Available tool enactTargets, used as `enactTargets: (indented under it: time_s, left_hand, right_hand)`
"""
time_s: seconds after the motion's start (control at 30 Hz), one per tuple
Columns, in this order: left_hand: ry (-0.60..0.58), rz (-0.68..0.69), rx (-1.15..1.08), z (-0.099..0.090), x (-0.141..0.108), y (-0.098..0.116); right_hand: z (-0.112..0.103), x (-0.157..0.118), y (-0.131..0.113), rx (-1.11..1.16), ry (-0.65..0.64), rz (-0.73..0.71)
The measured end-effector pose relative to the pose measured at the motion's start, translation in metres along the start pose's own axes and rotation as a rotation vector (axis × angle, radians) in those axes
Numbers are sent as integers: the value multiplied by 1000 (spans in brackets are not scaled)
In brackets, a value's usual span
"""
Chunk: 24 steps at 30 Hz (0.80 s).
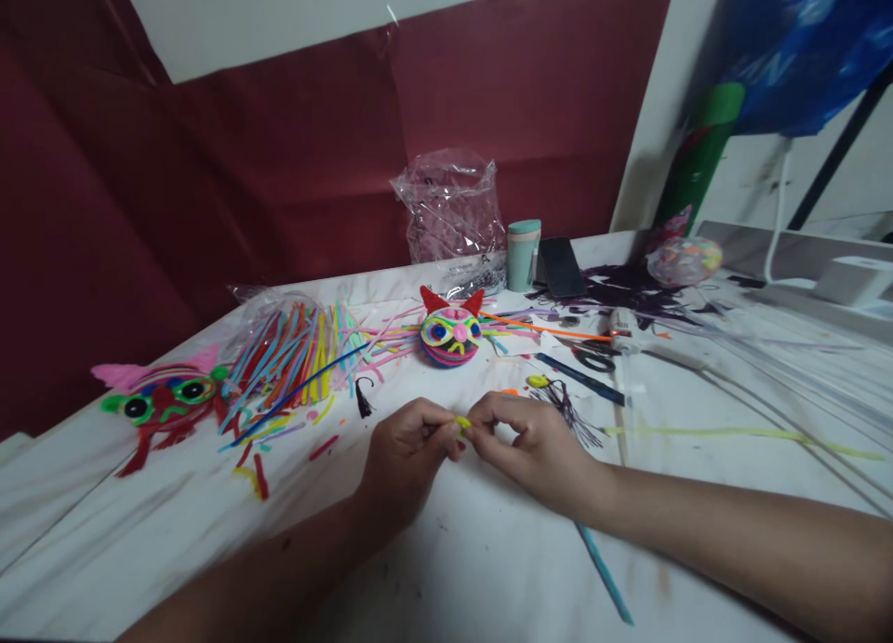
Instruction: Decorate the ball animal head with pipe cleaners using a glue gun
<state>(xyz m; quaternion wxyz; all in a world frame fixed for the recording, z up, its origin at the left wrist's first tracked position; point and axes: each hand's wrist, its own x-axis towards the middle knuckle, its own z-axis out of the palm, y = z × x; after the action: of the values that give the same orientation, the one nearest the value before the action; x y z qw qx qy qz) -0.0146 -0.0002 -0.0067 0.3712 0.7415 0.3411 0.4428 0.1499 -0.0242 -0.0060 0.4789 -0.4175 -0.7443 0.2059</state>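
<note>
My left hand (pixel 411 452) and my right hand (pixel 526 443) meet above the white table, fingertips pinched together. Between them is a small yellow piece of pipe cleaner (pixel 462 423), mostly covered by the fingers; it looks curled. Just beyond the hands stands a round animal head (pixel 450 336) wrapped in coloured pipe cleaners, with red ears and a pink nose. A similar yellow coil (pixel 537 381) lies by a dark tassel (pixel 568 410) to the right of my hands. Left of them rests a small black tassel (pixel 364 398).
A pile of coloured pipe cleaners (pixel 293 354) and a second pipe-cleaner animal (pixel 167 396) lie at left. Scissors (pixel 593 354), a dark blue flat tool (pixel 582 380) and a glue gun (pixel 624 329) are at right. Behind stand a mint cup (pixel 523 257) and a phone (pixel 560 267).
</note>
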Motion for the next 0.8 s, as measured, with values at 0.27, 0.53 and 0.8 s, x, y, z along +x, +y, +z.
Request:
enactTargets:
  time_s: [0.27,0.53,0.8]
  left_hand:
    - [-181,417,511,-19,7,1]
    - [-111,416,470,-21,5,-4]
    - [-141,67,275,-18,6,3]
  right_hand:
    - [-4,4,3,-67,-106,-119]
    - [-2,9,7,473,-220,281]
    - [5,11,15,654,-236,352]
